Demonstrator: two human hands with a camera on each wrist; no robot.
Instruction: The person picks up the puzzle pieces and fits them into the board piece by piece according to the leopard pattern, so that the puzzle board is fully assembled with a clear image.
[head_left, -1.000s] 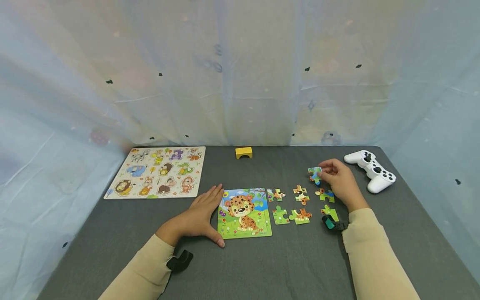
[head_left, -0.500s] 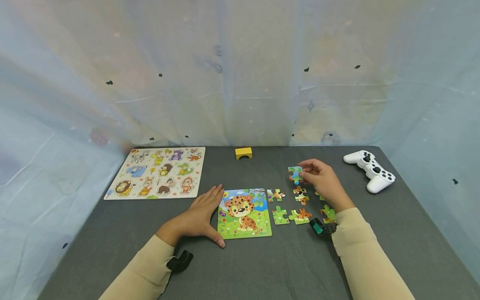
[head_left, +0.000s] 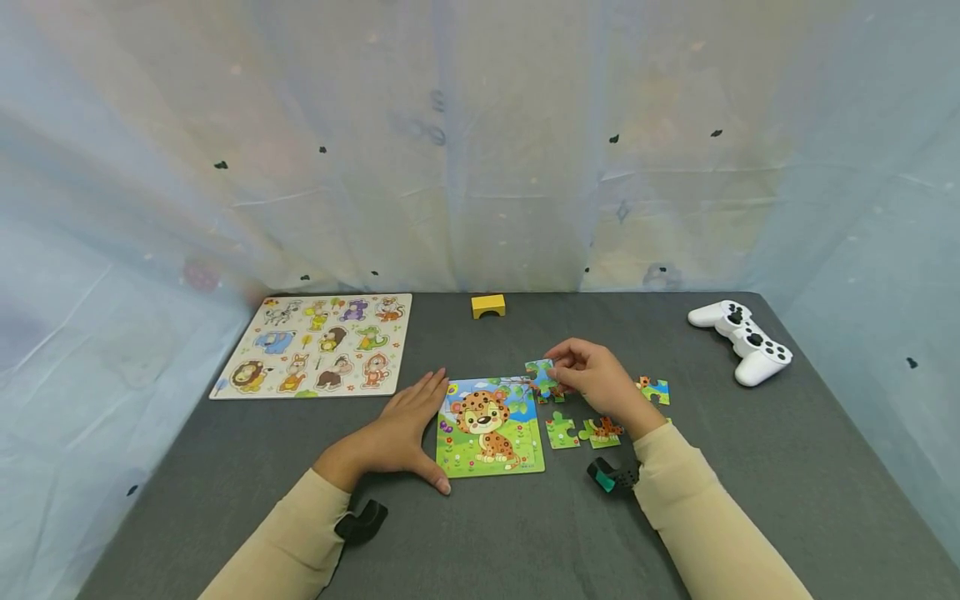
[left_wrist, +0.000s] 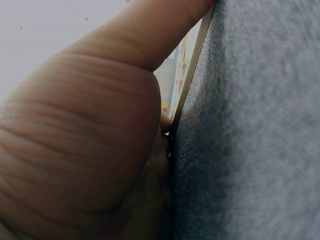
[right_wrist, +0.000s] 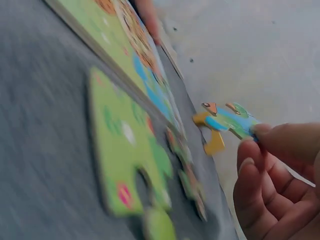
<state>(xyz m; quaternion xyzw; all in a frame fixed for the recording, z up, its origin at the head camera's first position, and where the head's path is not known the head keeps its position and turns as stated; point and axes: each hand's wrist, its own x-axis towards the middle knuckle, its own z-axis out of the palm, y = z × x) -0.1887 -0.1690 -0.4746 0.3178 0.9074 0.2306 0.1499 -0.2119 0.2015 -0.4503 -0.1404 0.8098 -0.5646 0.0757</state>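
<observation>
A square leopard puzzle board (head_left: pixel 489 429) lies on the dark cloth. My left hand (head_left: pixel 396 435) rests beside its left edge, fingers straight and thumb spread towards the lower left corner. Between thumb and fingertips my right hand (head_left: pixel 600 383) pinches a blue-and-green jigsaw piece (right_wrist: pixel 232 120), raised over the board's upper right corner. To the right of the board lie loose pieces: a green piece (head_left: pixel 561 431), an orange-and-green piece (head_left: pixel 603 433) beside it, and a blue-and-green one (head_left: pixel 655 390) further right. Other pieces are partly hidden under the right hand and wrist.
A pale wooden board with animal pictures (head_left: pixel 315 346) lies at the back left. A yellow arch block (head_left: pixel 488 306) stands near the back edge, and a white game controller (head_left: pixel 742 342) lies at the back right. Sheeting hangs behind the table and along its sides.
My right hand has carried the pinched jigsaw piece leftwards, from the far right of the loose pieces to the board's upper right corner. The left hand has stayed in place.
</observation>
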